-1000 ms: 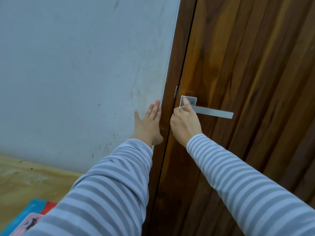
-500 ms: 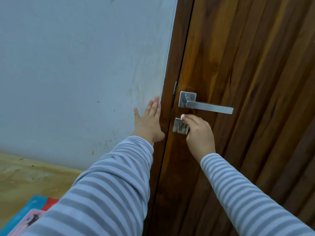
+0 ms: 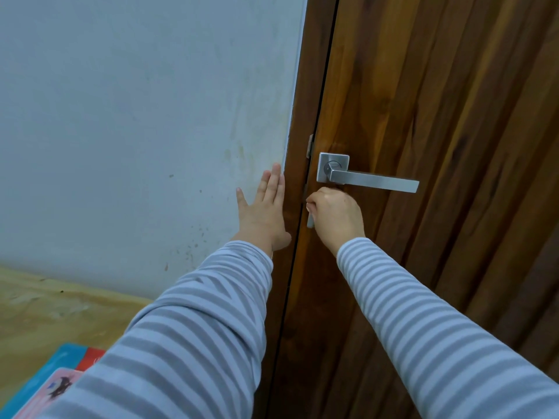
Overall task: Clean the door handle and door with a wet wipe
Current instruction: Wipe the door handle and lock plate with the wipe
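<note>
A dark wooden door [image 3: 438,101] fills the right side, with a square silver lever handle [image 3: 367,178] pointing right. Just below the handle my right hand [image 3: 335,216] is closed, pressed against the small silver keyhole plate [image 3: 310,220], which it mostly covers. Only a sliver of the white wet wipe [image 3: 308,207] peeks out by my fingertips. My left hand [image 3: 263,213] lies flat with fingers spread on the blue-grey wall [image 3: 136,116], right beside the wooden door frame [image 3: 298,176].
The wall is stained and speckled near the frame. A tan floor [image 3: 45,306] shows at lower left, with a blue, red and pink item [image 3: 51,379] lying at the bottom left corner.
My right hand went from the handle's square base down to the keyhole plate, then shifted left to cover it. The left hand has stayed flat on the wall.
</note>
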`<action>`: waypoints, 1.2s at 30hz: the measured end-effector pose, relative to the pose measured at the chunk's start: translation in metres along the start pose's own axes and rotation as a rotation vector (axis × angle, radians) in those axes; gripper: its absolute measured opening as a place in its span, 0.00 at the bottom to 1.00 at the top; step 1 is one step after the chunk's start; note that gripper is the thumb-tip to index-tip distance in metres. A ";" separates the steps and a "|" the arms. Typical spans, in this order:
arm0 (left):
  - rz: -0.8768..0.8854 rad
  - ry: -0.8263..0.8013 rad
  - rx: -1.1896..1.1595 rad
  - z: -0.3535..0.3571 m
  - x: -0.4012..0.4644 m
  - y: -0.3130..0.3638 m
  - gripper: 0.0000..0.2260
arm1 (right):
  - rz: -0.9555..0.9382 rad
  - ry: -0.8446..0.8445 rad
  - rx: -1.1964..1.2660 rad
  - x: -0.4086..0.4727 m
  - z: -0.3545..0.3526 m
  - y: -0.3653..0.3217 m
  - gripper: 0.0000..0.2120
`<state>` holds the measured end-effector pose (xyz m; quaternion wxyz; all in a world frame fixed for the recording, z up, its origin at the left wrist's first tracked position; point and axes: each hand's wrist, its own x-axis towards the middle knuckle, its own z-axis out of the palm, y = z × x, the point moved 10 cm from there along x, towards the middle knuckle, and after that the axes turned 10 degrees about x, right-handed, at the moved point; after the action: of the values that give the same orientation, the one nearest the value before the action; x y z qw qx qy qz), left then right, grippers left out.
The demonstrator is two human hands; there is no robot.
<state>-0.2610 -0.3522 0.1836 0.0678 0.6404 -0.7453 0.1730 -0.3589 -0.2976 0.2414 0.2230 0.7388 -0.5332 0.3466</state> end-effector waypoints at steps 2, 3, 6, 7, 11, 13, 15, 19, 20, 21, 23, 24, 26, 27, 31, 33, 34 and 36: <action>0.001 -0.004 -0.001 0.000 0.000 0.000 0.50 | 0.056 0.013 0.027 0.002 -0.001 0.002 0.06; 0.002 -0.005 -0.001 -0.001 0.000 0.000 0.50 | 0.084 0.023 0.037 0.002 -0.002 0.003 0.05; 0.003 -0.004 0.010 -0.001 0.000 0.000 0.50 | 0.152 0.031 0.036 0.004 -0.001 0.005 0.06; 0.002 -0.007 0.014 -0.001 0.000 -0.001 0.50 | 0.160 0.030 0.018 0.004 -0.001 0.005 0.07; -0.002 -0.007 0.020 -0.001 0.000 -0.001 0.50 | 0.228 0.053 0.006 0.004 -0.007 0.016 0.07; -0.007 -0.003 0.022 -0.001 -0.001 -0.001 0.51 | 0.278 0.058 0.057 0.003 -0.009 0.021 0.08; -0.010 -0.001 0.025 -0.001 -0.001 -0.002 0.51 | 0.295 0.063 0.090 0.001 -0.010 0.023 0.08; -0.013 -0.003 0.038 -0.001 0.000 -0.003 0.51 | 0.339 0.033 0.139 0.000 -0.007 0.034 0.08; -0.014 -0.002 0.037 -0.001 0.000 -0.002 0.51 | 0.369 0.039 0.159 0.000 -0.007 0.039 0.07; -0.015 -0.003 0.031 -0.001 0.000 -0.002 0.51 | 0.402 0.053 0.182 -0.001 -0.008 0.044 0.07; -0.017 -0.005 0.023 -0.001 0.000 -0.001 0.51 | 0.437 0.075 0.194 -0.004 -0.012 0.049 0.06; -0.017 -0.008 0.023 -0.001 0.000 -0.001 0.51 | 0.437 0.076 0.181 -0.006 -0.014 0.051 0.07; -0.015 -0.017 0.024 0.000 0.000 -0.001 0.51 | 0.447 0.080 0.188 -0.009 -0.015 0.055 0.07; -0.015 -0.020 0.025 0.000 -0.001 -0.001 0.51 | 0.458 0.084 0.209 -0.011 -0.014 0.058 0.07; -0.011 -0.021 0.018 -0.001 -0.001 0.000 0.51 | 0.561 0.124 0.397 -0.023 -0.006 0.076 0.06; -0.012 -0.020 0.017 -0.001 -0.002 0.000 0.52 | 0.668 0.151 0.536 -0.031 0.000 0.086 0.05; -0.014 -0.019 0.016 0.000 -0.002 0.000 0.52 | 0.726 0.173 0.594 -0.035 0.003 0.090 0.04; -0.024 -0.016 0.018 0.001 -0.001 0.001 0.52 | 0.824 0.236 0.697 -0.044 0.007 0.096 0.04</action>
<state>-0.2618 -0.3517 0.1828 0.0581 0.6511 -0.7366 0.1735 -0.4560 -0.3072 0.2000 -0.1306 0.4554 -0.6033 0.6416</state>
